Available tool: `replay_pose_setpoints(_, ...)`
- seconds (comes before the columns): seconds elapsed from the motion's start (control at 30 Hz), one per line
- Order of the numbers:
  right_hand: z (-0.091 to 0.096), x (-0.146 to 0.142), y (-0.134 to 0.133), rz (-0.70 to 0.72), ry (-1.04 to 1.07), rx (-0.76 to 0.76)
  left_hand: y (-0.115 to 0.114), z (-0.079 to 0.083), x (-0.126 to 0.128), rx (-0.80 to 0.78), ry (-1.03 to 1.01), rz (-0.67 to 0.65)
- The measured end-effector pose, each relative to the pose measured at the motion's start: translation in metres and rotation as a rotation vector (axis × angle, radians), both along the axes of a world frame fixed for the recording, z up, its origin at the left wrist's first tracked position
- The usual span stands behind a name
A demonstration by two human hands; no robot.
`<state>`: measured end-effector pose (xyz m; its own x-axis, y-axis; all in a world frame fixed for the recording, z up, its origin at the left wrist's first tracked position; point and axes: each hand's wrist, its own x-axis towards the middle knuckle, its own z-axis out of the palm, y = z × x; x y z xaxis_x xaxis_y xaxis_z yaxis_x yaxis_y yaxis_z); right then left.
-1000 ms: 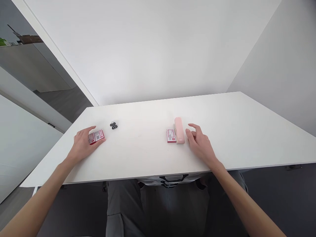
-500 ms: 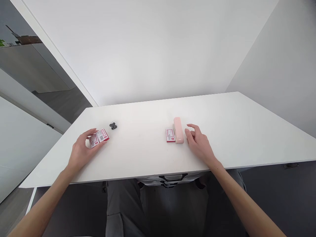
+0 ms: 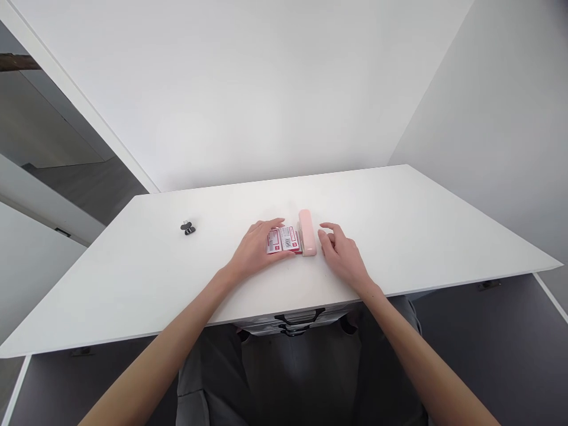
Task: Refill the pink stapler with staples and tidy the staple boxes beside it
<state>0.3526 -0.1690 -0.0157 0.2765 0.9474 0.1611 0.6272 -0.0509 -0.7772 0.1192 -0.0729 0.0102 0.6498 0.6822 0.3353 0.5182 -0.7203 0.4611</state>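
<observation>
My left hand (image 3: 255, 247) rests on the white table (image 3: 412, 225) with its fingers curled round a small red and white box (image 3: 276, 241). That box lies right against a second red and white box (image 3: 290, 238), which sits beside a pink stapler (image 3: 307, 232). My right hand (image 3: 341, 254) lies just right of the stapler, fingers loosely apart and holding nothing; its fingertips are close to the stapler, and I cannot tell if they touch it.
A small black binder clip (image 3: 187, 228) lies at the table's left. White walls stand behind and to the right of the table. A dark handle (image 3: 299, 319) shows under the near table edge above my lap.
My left hand has carried its red and white box from the table's left across to the box beside the stapler. The right hand has hardly moved.
</observation>
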Motion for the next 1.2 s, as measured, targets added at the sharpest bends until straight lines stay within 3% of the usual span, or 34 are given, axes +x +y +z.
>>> replay_pose_setpoints(0.13, 0.0, 0.001, 0.001, -0.002, -0.002, 0.005, 0.009, -0.007, 0.013, -0.004, 0.028, -0.051)
replay_pose_setpoints(0.47, 0.004, 0.0, 0.001, 0.003, 0.006, -0.01, 0.008, -0.007, 0.01, -0.003, -0.076, -0.084)
replay_pose_setpoints(0.77, 0.005, 0.0, 0.002, 0.014, -0.001, -0.009, 0.008, -0.004, 0.041, 0.074, -0.145, -0.139)
replay_pose_setpoints(0.93, 0.005, 0.001, 0.001, 0.023, -0.001, -0.018, 0.011, -0.005, 0.032, 0.078, -0.158, -0.144)
replay_pose_setpoints(1.07, 0.004, 0.001, 0.002, 0.03, -0.005, -0.014, 0.014, -0.007, 0.014, 0.007, -0.239, 0.01)
replay_pose_setpoints(1.2, 0.001, 0.001, 0.002, 0.047, -0.015, -0.018, 0.009, -0.005, 0.008, -0.241, -0.25, 0.12)
